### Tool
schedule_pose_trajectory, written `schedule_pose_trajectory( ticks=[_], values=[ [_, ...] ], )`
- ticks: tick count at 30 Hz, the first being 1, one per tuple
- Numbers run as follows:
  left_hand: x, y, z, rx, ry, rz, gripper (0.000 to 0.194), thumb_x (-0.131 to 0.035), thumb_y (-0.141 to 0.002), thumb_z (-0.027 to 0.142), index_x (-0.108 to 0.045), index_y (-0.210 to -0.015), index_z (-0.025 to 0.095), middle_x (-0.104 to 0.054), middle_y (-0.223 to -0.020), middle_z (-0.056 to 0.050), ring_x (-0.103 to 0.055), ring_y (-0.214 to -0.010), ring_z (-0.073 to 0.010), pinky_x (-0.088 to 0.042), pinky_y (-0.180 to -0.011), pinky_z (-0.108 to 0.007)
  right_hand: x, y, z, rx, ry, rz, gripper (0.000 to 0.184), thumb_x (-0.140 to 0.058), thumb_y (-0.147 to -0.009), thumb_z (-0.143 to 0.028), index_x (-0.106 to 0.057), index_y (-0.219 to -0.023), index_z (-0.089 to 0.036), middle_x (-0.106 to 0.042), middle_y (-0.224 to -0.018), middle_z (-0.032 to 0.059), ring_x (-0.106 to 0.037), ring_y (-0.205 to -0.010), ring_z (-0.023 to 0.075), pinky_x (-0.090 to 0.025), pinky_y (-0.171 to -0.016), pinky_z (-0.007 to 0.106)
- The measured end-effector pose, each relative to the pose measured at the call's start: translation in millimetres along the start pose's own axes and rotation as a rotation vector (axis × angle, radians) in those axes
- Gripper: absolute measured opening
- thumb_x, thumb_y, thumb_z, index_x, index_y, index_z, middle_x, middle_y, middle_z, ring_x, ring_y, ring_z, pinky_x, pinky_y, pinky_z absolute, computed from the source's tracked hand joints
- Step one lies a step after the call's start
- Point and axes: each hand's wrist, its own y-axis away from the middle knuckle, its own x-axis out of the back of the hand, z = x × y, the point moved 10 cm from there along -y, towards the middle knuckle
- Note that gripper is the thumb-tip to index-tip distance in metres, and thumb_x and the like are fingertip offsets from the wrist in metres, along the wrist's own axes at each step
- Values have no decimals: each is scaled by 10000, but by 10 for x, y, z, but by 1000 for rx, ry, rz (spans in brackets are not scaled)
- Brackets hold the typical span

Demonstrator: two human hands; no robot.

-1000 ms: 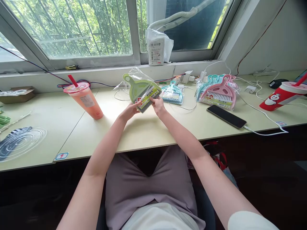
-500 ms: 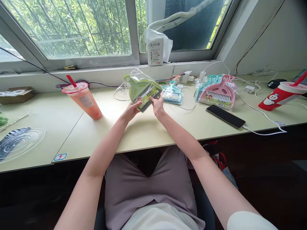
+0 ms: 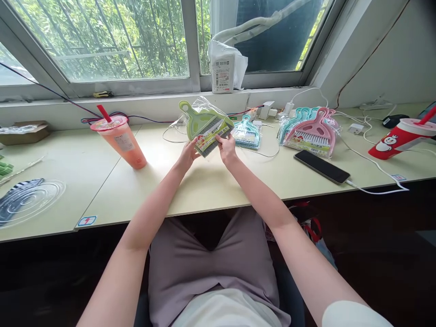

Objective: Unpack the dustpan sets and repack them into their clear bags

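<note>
Both my hands hold a green mini dustpan and brush set (image 3: pixel 203 125) in a clear plastic bag, raised above the pale desk (image 3: pixel 211 181) with its handle pointing away and left. My left hand (image 3: pixel 189 154) pinches the lower left corner of the pack by its printed label. My right hand (image 3: pixel 226 149) pinches the lower right corner. A blue set (image 3: pixel 245 132) in its bag lies just right of the green one. A stack of pink and teal sets (image 3: pixel 311 131) lies farther right.
An orange drink cup with a red straw (image 3: pixel 120 140) stands left. A black phone (image 3: pixel 321 166) on a white cable lies right, near a tipped red cup (image 3: pixel 399 137). Chargers and cables (image 3: pixel 272 109) crowd the sill. A clear plastic lid (image 3: pixel 27 200) sits at the far left.
The green pack has shifted slightly right and up with both hands still on its lower corners. Nothing else has moved.
</note>
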Motion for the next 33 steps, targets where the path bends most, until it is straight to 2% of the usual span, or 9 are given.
schedule_pose_trajectory(
  ticks=[3, 9, 11, 14, 17, 22, 26, 33],
  values=[
    [10, 6, -26, 15, -7, 21, 513, -766, -825, 479, -635, -1225, 187, -684, -1317, -127, -643, -1235, -301, -587, -946, -396, -17, 22, -1, -5, 5, -3, 573, -747, -725, -91, -588, -1254, -245, -744, -1114, 24, -708, -1092, 186, -588, -1006, 368],
    [-347, 160, -146, 143, -8, -253, 599, -788, -830, 429, -579, -1360, 240, -604, -1430, -130, -679, -1183, -333, -592, -933, -457, -31, 40, -171, 50, 52, -22, 502, -684, -768, -85, -615, -1240, -241, -746, -1121, 25, -695, -1119, 184, -574, -1021, 372],
    [-393, 177, -140, 142, -12, -270, 616, -765, -845, 460, -562, -1391, 261, -581, -1459, -126, -673, -1193, -341, -581, -946, -471, -54, 46, -234, 63, 43, -39, 505, -675, -777, -86, -612, -1251, -249, -745, -1127, 22, -695, -1123, 181, -572, -1025, 371],
    [-355, 127, -96, 98, -18, -212, 624, -727, -851, 543, -572, -1380, 251, -591, -1453, -125, -644, -1240, -331, -556, -983, -451, -77, 50, -257, 59, 18, -47, 544, -680, -773, -80, -593, -1277, -265, -743, -1141, 19, -699, -1115, 173, -570, -1033, 367],
    [-235, 49, -50, 42, -21, -115, 605, -728, -827, 563, -610, -1312, 222, -634, -1401, -120, -608, -1287, -297, -528, -1016, -398, -70, 38, -188, 29, 5, -35, 566, -687, -765, -72, -582, -1286, -266, -744, -1133, 16, -702, -1104, 168, -576, -1035, 368],
    [4, -18, -34, 6, -89, 36, 561, -811, -721, 490, -652, -1164, 184, -728, -1200, -108, -684, -1118, -275, -564, -927, -390, -36, -5, -58, -34, -17, -16, 524, -692, -753, -52, -603, -1231, -246, -750, -1081, 7, -698, -1101, 171, -586, -1037, 372],
    [45, -21, -51, 22, -135, 41, 541, -825, -684, 462, -663, -1114, 177, -752, -1092, -96, -714, -1000, -261, -582, -857, -383, -28, -24, -35, -94, 5, -27, 500, -682, -743, -9, -602, -1178, -240, -752, -1059, 9, -707, -1085, 173, -591, -1031, 372],
    [50, -12, -31, 34, -120, 50, 522, -837, -691, 433, -665, -1107, 168, -750, -1075, -104, -719, -974, -257, -587, -826, -371, -61, -62, -61, -123, 15, -85, 473, -686, -748, -1, -591, -1142, -244, -744, -990, -2, -715, -1074, 190, -613, -1002, 405]
  ],
)
